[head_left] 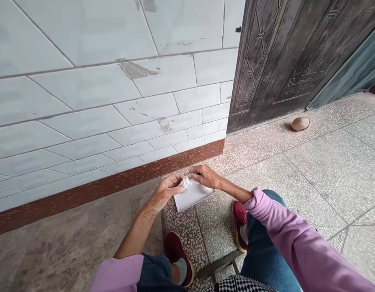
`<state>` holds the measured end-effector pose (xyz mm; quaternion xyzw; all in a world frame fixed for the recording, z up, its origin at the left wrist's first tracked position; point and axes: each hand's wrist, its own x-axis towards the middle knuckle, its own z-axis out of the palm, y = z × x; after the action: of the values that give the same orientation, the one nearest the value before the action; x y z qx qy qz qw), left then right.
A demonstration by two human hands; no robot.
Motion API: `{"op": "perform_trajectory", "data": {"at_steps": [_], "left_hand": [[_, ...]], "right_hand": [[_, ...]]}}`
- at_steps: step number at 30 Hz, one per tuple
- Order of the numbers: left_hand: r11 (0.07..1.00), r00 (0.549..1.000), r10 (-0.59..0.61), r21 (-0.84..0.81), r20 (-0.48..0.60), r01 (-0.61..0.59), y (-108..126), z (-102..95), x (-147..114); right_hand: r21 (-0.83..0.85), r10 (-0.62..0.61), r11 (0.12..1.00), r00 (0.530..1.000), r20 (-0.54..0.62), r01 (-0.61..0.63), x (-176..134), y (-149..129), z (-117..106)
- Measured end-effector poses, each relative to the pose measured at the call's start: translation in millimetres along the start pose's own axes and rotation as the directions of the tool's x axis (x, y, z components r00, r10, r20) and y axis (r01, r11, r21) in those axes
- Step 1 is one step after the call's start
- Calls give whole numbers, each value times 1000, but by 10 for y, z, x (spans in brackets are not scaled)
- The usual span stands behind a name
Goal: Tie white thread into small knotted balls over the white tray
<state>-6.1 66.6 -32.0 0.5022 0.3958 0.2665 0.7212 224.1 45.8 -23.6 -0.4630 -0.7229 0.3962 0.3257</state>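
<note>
A small, shiny white piece with curled folds, like a rosette (187, 182), is pinched between the thumb and fingers of my left hand (166, 190). My right hand (205, 176) is closed at its right edge, thumb and fingertips touching it. Just beneath both hands lies a shallow white box or tray (189, 200) on the floor. Inside it, partly covered by my right hand, is a second white ridged piece (206, 189). What exactly the white pieces are made of cannot be made out.
White wall tiles (93, 89) with a brown skirting (114, 184) rise in front. A dark carved door (275, 56) stands at the right, with a tan rounded object (301, 123) on the speckled floor before it. My red shoes (178, 257) flank the box's near side.
</note>
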Motion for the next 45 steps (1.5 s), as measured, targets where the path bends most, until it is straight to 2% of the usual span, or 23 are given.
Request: {"op": "perform_trajectory", "data": {"at_steps": [5, 8, 10, 12, 18, 21, 25, 27, 29, 31, 33, 35, 37, 38, 39, 42, 45], "left_hand": [[986, 967, 104, -102, -231, -131, 46, 85, 15], [983, 945, 157, -44, -286, -176, 67, 92, 27], [983, 946, 167, -26, -279, -181, 75, 67, 28], [991, 965, 125, -19, -229, -133, 83, 32, 19], [996, 986, 72, -33, -149, -78, 61, -16, -5], [995, 975, 102, 38, -196, -96, 20, 0, 19], [981, 935, 190, 103, -301, -166, 7, -27, 69], [967, 916, 226, 186, -332, -172, 6, -58, 87], [930, 905, 263, 336, -334, -147, -13, -62, 92], [862, 907, 293, 494, -302, -114, -52, -18, 81], [814, 929, 286, 571, -233, -107, -94, 67, 55], [844, 970, 212, 523, -121, -120, -107, 154, 19], [916, 993, 116, 389, -22, -98, -72, 197, -17], [946, 996, 86, 314, -9, -79, -37, 195, -30], [967, 997, 78, 246, -30, -68, 4, 176, -38], [984, 969, 148, 123, -197, -125, 115, 53, -33], [964, 936, 201, 228, -290, -136, 125, -65, -2]], "right_hand": [[43, -22, 999, 1000, -21, 23, 50, 47, 199], [91, -25, 996, 1000, -6, 25, 73, 81, 260], [138, -23, 990, 1000, -5, 24, 82, 106, 268], [158, -22, 987, 1000, -5, 22, 88, 118, 258], [115, -49, 992, 999, 9, 48, 99, 79, 214], [79, -52, 996, 999, 9, 51, 82, 93, 226], [36, -35, 999, 998, 50, 33, 23, 134, 259], [-9, -59, 998, 996, 62, 59, -6, 123, 259], [-42, -93, 994, 993, 74, 96, -21, 85, 233], [-56, -129, 989, 987, 92, 134, -15, 37, 184], [-61, -153, 985, 984, 96, 159, 12, 6, 123], [-68, -143, 987, 987, 69, 147, 54, 13, 65], [-58, -98, 993, 995, 24, 100, 93, 51, 30], [-42, -74, 996, 997, 13, 74, 105, 73, 26], [-23, -52, 998, 999, 15, 52, 109, 93, 35], [-20, -19, 1000, 995, 99, 21, 72, 103, 122], [-94, -33, 994, 983, 183, 51, 6, 47, 223]]}}
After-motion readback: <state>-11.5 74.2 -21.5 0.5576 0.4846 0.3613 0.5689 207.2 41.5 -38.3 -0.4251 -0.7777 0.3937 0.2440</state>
